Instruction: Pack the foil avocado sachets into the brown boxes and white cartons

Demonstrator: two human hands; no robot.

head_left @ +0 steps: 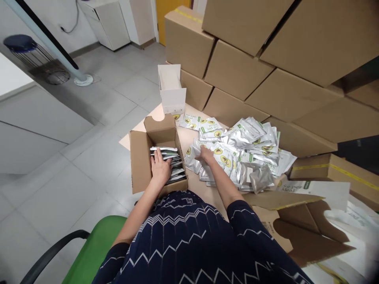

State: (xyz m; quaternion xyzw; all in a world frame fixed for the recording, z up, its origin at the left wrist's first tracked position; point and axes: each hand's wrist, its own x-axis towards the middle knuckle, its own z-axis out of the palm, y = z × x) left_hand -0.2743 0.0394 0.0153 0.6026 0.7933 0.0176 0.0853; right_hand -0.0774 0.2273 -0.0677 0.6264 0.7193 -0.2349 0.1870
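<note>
My left hand (160, 170) reaches into an open cardboard box (139, 161), its fingers spread and resting on a row of upright pouches (176, 172). Just right of the box, my right hand (205, 154) has its fingers closed on the edge of a silver-and-white pouch (194, 153); the fingertips are partly hidden. That pouch lies at the left side of a loose heap of pouches (227, 156) printed with avocado halves and "Super Meal".
Behind the heap rises a wall of stacked cartons (237, 71). A small white box (173, 98) stands at the table's far corner. Another open carton (299, 221) is at my right. A green chair (94, 248) is at lower left.
</note>
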